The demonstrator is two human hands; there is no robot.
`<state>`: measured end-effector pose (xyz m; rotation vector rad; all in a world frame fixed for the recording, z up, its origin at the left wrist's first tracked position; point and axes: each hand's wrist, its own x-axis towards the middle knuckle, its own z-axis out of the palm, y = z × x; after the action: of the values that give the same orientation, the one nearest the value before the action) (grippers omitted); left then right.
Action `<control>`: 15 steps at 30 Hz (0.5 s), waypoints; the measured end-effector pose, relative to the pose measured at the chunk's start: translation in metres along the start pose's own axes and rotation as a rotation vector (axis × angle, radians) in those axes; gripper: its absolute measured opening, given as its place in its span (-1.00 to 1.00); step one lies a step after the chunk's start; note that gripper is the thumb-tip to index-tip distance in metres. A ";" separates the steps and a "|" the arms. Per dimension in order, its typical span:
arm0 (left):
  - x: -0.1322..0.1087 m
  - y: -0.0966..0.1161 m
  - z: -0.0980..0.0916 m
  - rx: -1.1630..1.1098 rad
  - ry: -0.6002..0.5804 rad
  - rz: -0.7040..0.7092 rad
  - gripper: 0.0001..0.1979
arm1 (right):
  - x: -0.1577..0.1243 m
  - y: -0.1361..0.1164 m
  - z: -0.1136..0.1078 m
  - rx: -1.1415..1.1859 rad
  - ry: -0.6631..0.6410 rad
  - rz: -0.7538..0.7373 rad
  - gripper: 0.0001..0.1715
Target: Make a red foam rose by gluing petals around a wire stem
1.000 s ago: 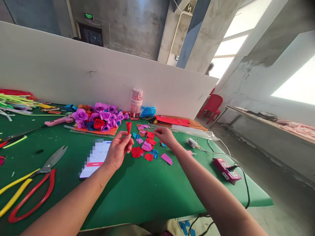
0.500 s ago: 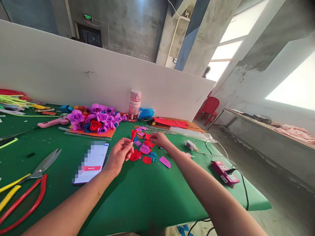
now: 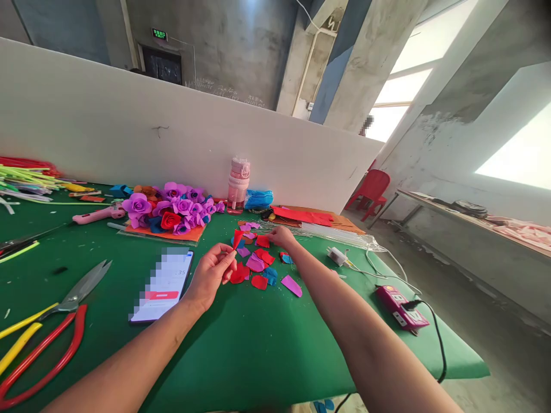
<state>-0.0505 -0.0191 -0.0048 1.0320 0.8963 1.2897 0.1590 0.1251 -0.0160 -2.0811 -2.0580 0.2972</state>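
Pinched between the thumb and fingers of my left hand (image 3: 214,268) is a red petal rolled into a narrow cone (image 3: 237,238), pointing up. My right hand (image 3: 282,236) reaches to the far side of a loose pile of petals, its curled fingertips closed at the edge of a flat red petal (image 3: 263,241). Whether that petal is lifted off the table is too small to tell. Between and below the hands lie purple petals (image 3: 255,263), more red petals (image 3: 259,282) and a blue petal (image 3: 271,276). One purple petal (image 3: 291,285) lies apart, nearer to me.
Left of my hands are a phone (image 3: 161,287) and large scissors (image 3: 71,304). Behind are finished purple flowers (image 3: 185,206), a pink glue gun (image 3: 99,214) and a pink bottle (image 3: 238,186). A charger (image 3: 337,256) and a magenta power box (image 3: 400,310) with cables lie right.
My right hand has drawn back slightly, away from the pile's middle, to the red petal's edge. My left hand keeps the rolled petal. The whole view has shifted a little.
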 end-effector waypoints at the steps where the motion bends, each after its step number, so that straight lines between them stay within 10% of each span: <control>1: 0.000 0.000 -0.001 0.002 0.002 0.003 -0.75 | 0.001 -0.002 0.002 0.001 -0.005 0.012 -0.72; 15: -0.001 0.003 0.001 -0.023 0.007 0.015 -0.77 | 0.004 0.013 -0.024 0.039 -0.154 0.002 -0.76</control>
<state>-0.0507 -0.0199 -0.0022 1.0188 0.8781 1.3143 0.1786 0.1291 0.0032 -2.0974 -2.1157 0.5091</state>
